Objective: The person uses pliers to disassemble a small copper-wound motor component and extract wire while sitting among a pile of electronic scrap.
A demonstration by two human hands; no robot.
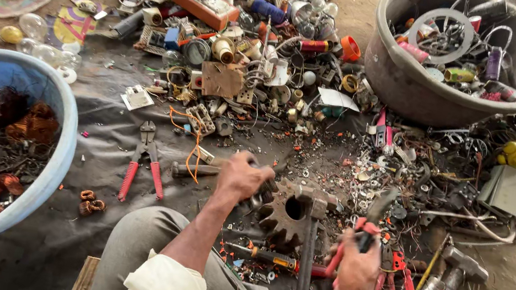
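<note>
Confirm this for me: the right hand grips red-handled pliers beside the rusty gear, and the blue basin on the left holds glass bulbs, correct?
Not quite. The head view shows the blue basin holding copper wire coils, not bulbs. The right hand does grip red-handled pliers beside the rusty gear.

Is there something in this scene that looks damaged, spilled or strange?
Yes. Small metal scraps and wire bits lie spilled across the dark ground sheet around the rusty gear. Glass bulbs lie loose at the sheet's left edge. The left hand grips a part by the gear; the right hand holds red-handled pliers.
</note>
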